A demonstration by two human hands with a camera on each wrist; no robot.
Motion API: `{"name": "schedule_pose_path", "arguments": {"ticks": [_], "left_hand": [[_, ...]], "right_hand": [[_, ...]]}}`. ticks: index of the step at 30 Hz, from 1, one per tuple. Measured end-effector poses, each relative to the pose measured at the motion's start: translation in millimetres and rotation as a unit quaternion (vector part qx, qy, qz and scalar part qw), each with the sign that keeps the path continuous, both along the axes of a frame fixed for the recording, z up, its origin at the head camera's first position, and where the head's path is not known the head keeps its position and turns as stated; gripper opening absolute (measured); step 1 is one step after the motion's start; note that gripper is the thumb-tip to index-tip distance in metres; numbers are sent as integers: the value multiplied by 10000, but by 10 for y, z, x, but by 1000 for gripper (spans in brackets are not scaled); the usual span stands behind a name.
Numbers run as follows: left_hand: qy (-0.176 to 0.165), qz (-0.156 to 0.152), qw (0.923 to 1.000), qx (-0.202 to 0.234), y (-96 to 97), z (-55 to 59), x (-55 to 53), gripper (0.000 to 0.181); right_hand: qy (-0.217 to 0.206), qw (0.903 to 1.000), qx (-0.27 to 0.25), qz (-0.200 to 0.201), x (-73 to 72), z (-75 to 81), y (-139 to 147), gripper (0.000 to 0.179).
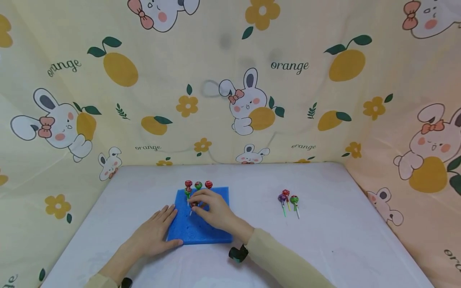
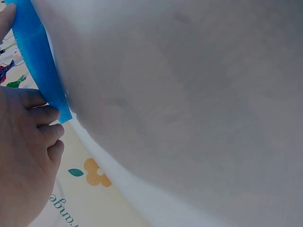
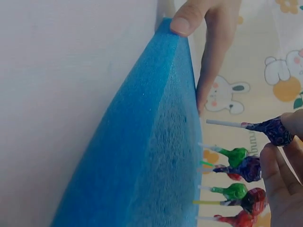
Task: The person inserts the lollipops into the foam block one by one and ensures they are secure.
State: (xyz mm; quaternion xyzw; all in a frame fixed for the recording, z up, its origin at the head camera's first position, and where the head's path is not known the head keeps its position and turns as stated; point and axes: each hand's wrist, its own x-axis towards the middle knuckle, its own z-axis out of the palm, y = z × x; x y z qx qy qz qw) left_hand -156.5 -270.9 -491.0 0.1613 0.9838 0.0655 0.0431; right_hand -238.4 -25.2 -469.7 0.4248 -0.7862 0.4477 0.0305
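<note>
My right hand point(image 1: 217, 212) pinches a dark purple lollipop point(image 3: 276, 131) by its wrapped head, over a blue foam block point(image 1: 212, 237). In the right wrist view the white stick points toward the block, its tip apart from the foam. Several wrapped lollipops stand with their sticks in the block's far part, among them a green one point(image 3: 236, 157), a purple one point(image 3: 250, 169) and a red one point(image 1: 209, 184). Along the block's left side lies my left hand point(image 1: 153, 234), fingers extended against the edge and thumb at the near left corner.
Three loose lollipops lie on the white table point(image 1: 324, 240) to the right: a purple one point(image 1: 282, 198), a red one point(image 1: 286, 192) and a green one point(image 1: 294, 199). A patterned cloth point(image 1: 216, 52) with rabbits and oranges walls the table at the back and sides.
</note>
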Motion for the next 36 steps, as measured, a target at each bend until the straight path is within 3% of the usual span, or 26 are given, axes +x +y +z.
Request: {"name": "schedule_pose_path", "arguments": {"ticks": [20,36], "left_hand": [[56,-84,9999,10,-2,-1,-4,111],[76,-69,9999,59,-7,-14,0,110]], "right_hand": [[51,9987,496,-130,12,-84,-200,24],[192,9985,470,-183,26,-132,-263,24]]}}
